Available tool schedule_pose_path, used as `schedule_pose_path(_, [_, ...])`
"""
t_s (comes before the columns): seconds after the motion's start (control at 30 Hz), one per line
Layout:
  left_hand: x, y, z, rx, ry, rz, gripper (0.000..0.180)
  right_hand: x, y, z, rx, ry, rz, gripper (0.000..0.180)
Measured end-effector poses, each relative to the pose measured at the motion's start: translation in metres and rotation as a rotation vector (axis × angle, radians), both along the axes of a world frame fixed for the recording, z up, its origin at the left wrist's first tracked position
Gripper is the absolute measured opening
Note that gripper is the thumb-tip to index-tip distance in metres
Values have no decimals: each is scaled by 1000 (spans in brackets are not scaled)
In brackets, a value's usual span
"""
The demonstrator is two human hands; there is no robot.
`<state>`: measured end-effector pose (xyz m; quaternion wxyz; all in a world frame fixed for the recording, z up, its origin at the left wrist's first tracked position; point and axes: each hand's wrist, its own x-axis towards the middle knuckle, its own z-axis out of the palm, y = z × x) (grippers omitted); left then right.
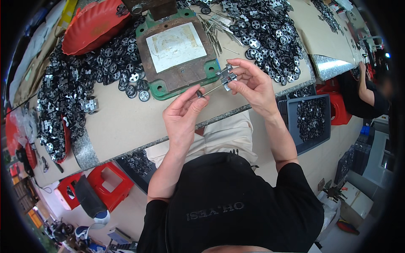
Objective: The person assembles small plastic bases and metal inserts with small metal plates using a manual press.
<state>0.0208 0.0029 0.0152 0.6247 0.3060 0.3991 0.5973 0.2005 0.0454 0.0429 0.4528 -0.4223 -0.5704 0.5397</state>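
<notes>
My left hand [180, 120] pinches a small black wheel [200, 94] between thumb and fingertips. From the wheel a thin metal axle [214, 89] reaches toward a small grey plastic chassis part [227, 77]. That part sits between the thumb and fingers of my right hand [255, 87]. The axle's far end meets or nearly touches the chassis part; I cannot tell whether it is inside. Both hands are raised over the table's near edge, just in front of the green and brown press base [177, 78].
Heaps of silver-spoked black wheels [126, 76] flank the press, with loose metal axles [213, 36] behind it. A red scalloped basin [95, 27] stands at the back left. Below the table are a grey bin of black parts [310, 120] and red stools [107, 185]. Another person [358, 95] sits at right.
</notes>
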Motion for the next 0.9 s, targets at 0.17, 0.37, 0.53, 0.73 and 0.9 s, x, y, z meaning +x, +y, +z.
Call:
schedule_pose_path(0.17, [-1,-1,-1,-62,-101,-51,30,-8,-2,-12,275,-86,-80,42])
schedule_pose_path(0.37, [7,-3,-2,-31,-146,-2,28,-22,-15,-19,145,112,-132,47])
schedule_pose_path(0.53, [5,-5,-2,-28,-160,-15,28,-16,-12,-14,40,175,-67,48])
schedule_pose_path(0.73, [2,-6,4,-23,67,-4,29,-7,-6,-22,355,-106,-21,47])
schedule_pose_path(0.9, [9,-9,-3,81,17,103,28,-23,-18,-18,16,100,-132,46])
